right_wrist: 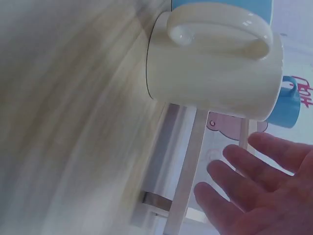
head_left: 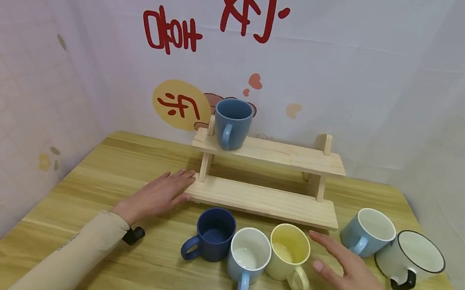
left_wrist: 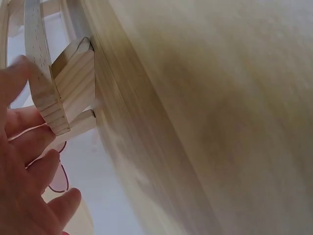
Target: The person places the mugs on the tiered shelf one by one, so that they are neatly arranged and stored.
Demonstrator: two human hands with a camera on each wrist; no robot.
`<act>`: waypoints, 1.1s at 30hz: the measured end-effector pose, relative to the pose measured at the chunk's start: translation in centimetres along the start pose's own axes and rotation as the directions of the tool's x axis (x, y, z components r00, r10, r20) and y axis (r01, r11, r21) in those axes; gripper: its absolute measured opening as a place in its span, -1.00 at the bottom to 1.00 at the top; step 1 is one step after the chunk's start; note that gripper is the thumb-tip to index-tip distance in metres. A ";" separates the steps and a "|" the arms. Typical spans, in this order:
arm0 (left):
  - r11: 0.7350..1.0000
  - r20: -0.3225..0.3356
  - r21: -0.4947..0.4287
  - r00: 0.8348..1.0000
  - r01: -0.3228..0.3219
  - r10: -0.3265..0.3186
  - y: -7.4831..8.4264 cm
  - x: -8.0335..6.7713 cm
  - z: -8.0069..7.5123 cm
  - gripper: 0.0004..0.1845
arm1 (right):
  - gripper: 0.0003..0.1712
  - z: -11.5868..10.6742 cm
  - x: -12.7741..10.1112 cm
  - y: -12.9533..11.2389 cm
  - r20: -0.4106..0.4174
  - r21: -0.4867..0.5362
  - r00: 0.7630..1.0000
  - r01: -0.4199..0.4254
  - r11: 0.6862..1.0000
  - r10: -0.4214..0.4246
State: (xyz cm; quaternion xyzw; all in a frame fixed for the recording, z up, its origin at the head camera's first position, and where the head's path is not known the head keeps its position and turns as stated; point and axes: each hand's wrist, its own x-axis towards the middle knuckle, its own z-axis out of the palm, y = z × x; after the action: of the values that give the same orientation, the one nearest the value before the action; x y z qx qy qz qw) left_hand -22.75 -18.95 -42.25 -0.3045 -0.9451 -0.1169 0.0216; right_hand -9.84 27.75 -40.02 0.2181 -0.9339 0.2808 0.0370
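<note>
My left hand (head_left: 162, 191) is at the left end of the wooden shelf's lower board (head_left: 260, 200), fingers extended. In the left wrist view its thumb and fingers lie on either side of the board's end (left_wrist: 56, 115). My right hand (head_left: 354, 278) hovers with loosely spread fingers just right of a yellow mug (head_left: 282, 267), holding nothing. Left of that mug stand a light-blue mug with a white inside (head_left: 243, 267) and a dark-blue mug (head_left: 211, 247). A grey-blue mug (head_left: 239, 128) stands on the upper board (head_left: 285, 154), at its left.
On the right of the table (head_left: 141, 272) stand a light-blue mug (head_left: 356, 236) and a white mug with a black rim and handle (head_left: 397, 260), close together. Behind the shelf hangs a white cloth (head_left: 359, 83) with red lettering. Another cloth (head_left: 15, 57) hangs on the left.
</note>
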 end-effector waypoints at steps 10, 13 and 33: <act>0.999 0.007 -0.040 1.000 0.021 -0.021 -0.3 0.3 0.0 -0.39 | -0.81 0.4 -0.5 0.6 0.145 0.159 0.989 -0.053 0.986 0.030; 0.998 -0.002 -0.058 1.000 0.019 -0.019 -0.3 0.3 0.1 -0.39 | -0.81 0.9 -0.5 1.0 0.217 0.268 0.976 -0.039 0.963 -0.021; 0.996 -0.004 -0.087 0.999 0.032 -0.033 0.2 0.1 0.0 -0.40 | -0.69 2.6 0.0 1.6 0.332 0.764 0.916 -0.120 0.634 -0.226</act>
State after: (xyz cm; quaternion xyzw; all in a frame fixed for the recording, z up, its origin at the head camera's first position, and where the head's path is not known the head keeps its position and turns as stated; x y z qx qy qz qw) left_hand -22.75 -18.73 -42.16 -0.2895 -0.9438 -0.1590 0.0092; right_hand -10.39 27.58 -42.99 0.2931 -0.7036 0.6005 -0.2416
